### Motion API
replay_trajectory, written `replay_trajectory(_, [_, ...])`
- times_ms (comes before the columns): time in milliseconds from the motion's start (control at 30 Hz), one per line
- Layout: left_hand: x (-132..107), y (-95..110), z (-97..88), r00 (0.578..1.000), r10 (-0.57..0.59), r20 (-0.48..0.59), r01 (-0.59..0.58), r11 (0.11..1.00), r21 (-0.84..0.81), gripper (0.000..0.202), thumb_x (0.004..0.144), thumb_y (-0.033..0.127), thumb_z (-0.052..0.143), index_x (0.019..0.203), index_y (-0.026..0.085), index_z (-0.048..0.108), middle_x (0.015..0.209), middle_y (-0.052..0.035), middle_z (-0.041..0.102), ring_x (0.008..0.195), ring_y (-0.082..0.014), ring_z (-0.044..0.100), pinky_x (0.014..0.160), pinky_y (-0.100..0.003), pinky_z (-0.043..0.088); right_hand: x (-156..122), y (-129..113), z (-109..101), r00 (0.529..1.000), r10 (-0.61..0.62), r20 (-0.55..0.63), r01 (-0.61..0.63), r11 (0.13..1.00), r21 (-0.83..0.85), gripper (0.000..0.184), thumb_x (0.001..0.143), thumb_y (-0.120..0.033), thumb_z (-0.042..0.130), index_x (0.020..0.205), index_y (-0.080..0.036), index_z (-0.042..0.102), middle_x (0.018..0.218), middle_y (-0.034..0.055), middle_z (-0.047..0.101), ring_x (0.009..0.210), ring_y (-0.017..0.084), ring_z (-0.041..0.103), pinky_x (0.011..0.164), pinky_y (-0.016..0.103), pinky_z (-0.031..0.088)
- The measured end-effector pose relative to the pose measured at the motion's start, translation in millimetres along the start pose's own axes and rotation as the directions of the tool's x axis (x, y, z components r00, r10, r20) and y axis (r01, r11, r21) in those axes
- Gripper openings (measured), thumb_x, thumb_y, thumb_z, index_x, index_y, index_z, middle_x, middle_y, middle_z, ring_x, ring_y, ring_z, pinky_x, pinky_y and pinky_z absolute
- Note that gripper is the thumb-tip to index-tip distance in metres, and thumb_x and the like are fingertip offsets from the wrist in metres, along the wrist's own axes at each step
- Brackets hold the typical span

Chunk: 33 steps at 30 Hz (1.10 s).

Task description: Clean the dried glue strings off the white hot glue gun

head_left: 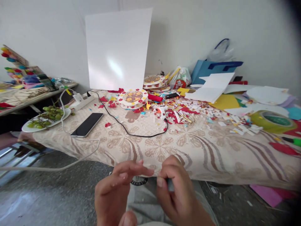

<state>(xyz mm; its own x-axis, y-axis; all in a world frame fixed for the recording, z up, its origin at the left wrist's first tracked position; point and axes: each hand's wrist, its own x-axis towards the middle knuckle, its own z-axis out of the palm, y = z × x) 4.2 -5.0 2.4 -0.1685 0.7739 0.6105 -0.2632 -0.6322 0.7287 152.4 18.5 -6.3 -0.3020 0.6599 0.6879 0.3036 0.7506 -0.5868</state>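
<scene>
Both hands are raised close to the camera, below the near edge of the table [164, 147]. My left hand [115, 191] has its fingers stretched out toward the right hand, fingertips nearly touching it, holding nothing I can see. My right hand [178, 191] is curled, thumb and fingers pinched on something small and dark that I cannot make out. Beneath the hands are my lap and grey clothing. Decorated round paper plates [133, 98] with red and yellow pieces lie further back on the table.
A phone [87, 124] lies on the patterned cloth, with a black cable [131, 133] and a power strip [82, 101]. A plate of green grapes [45, 117] is at left. Paper scraps, scissors [187, 118], a green tape roll [274, 121] and a white board [118, 48] fill the back.
</scene>
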Motion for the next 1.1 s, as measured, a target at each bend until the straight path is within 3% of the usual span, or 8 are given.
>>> replay_trajectory(100, [-2, 2, -0.8, 0.999, -0.026, 0.048, 0.026, 1.0, -0.006, 0.034, 0.077, 0.042, 0.06, 0.109, 0.031, 0.054, 0.105, -0.0054, 0.062, 0.089, -0.0252, 0.063, 0.086, -0.049, 0.048, 1, -3, -2, 0.998, -0.044, -0.043, 0.043, 0.999, -0.022, 0.022, 0.077, -0.002, 0.048, 0.097, -0.012, 0.048, 0.084, 0.0053, 0.048, 0.079, 0.016, 0.047, 0.067, 0.031, 0.041])
replay_trajectory(233, [-3, 2, -8.1, 0.965, -0.226, 0.133, 0.25, 0.946, -0.208, 0.029, 0.081, 0.042, 0.055, 0.109, 0.035, 0.053, 0.11, -0.0029, 0.06, 0.096, -0.0266, 0.062, 0.089, -0.046, 0.046, 3, -5, -3, 0.987, -0.112, -0.119, 0.109, 0.994, -0.032, 0.026, 0.073, 0.0, 0.051, 0.097, -0.01, 0.051, 0.081, 0.0059, 0.051, 0.075, 0.016, 0.048, 0.063, 0.031, 0.042])
replay_trajectory(367, [-2, 5, -5.6, 0.863, -0.477, 0.17, 0.498, 0.742, -0.448, 0.026, 0.08, 0.043, 0.056, 0.105, 0.035, 0.054, 0.108, -0.0002, 0.06, 0.096, -0.0267, 0.063, 0.093, -0.045, 0.044, 7, -8, -6, 0.98, -0.13, -0.153, 0.127, 0.992, -0.03, 0.025, 0.072, 0.002, 0.05, 0.094, -0.009, 0.052, 0.079, 0.0063, 0.052, 0.073, 0.015, 0.049, 0.061, 0.031, 0.044])
replay_trajectory(500, [-2, 11, 1.7, 0.728, -0.654, 0.205, 0.615, 0.491, -0.617, 0.026, 0.084, 0.041, 0.046, 0.105, 0.029, 0.055, 0.107, -0.0036, 0.059, 0.097, -0.0252, 0.061, 0.093, -0.04, 0.043, 7, -12, -7, 0.972, -0.142, -0.186, 0.137, 0.99, -0.041, 0.023, 0.072, 0.001, 0.049, 0.092, -0.009, 0.053, 0.076, 0.0065, 0.053, 0.07, 0.016, 0.05, 0.06, 0.033, 0.044])
replay_trajectory(633, [-4, 12, 3.9, 0.688, -0.694, 0.212, 0.626, 0.419, -0.658, 0.028, 0.085, 0.039, 0.042, 0.106, 0.026, 0.055, 0.109, -0.0052, 0.059, 0.096, -0.0242, 0.061, 0.094, -0.039, 0.041, 5, -14, -7, 0.975, -0.124, -0.186, 0.116, 0.992, -0.051, 0.021, 0.072, 0.0, 0.048, 0.09, -0.01, 0.054, 0.075, 0.0064, 0.054, 0.069, 0.016, 0.05, 0.059, 0.035, 0.043])
replay_trajectory(767, [-4, 11, 3.2, 0.713, -0.687, 0.138, 0.609, 0.509, -0.608, 0.027, 0.083, 0.041, 0.047, 0.104, 0.028, 0.055, 0.106, -0.0041, 0.06, 0.097, -0.0259, 0.061, 0.095, -0.04, 0.041, 6, -13, -6, 0.969, -0.138, -0.203, 0.117, 0.987, -0.113, 0.022, 0.071, 0.001, 0.05, 0.089, -0.011, 0.055, 0.072, 0.0058, 0.055, 0.066, 0.016, 0.051, 0.059, 0.035, 0.041])
replay_trajectory(967, [-4, 4, -4.2, 0.886, -0.446, 0.128, 0.458, 0.8, -0.387, 0.029, 0.08, 0.042, 0.056, 0.108, 0.037, 0.053, 0.108, -0.0006, 0.061, 0.095, -0.0255, 0.063, 0.094, -0.041, 0.042, 10, -10, -2, 0.969, -0.148, -0.2, 0.11, 0.975, -0.192, 0.015, 0.071, 0.001, 0.051, 0.079, -0.011, 0.054, 0.066, 0.0049, 0.053, 0.061, 0.016, 0.049, 0.057, 0.034, 0.038])
replay_trajectory(1100, [-4, 5, -3.3, 0.906, -0.415, 0.088, 0.422, 0.861, -0.285, 0.03, 0.08, 0.046, 0.055, 0.108, 0.038, 0.052, 0.106, -0.001, 0.061, 0.092, -0.0254, 0.064, 0.088, -0.043, 0.046, 11, -9, -1, 0.972, -0.151, -0.183, 0.108, 0.968, -0.227, 0.012, 0.071, 0.0, 0.051, 0.073, -0.012, 0.051, 0.063, 0.0048, 0.051, 0.061, 0.016, 0.047, 0.057, 0.033, 0.037])
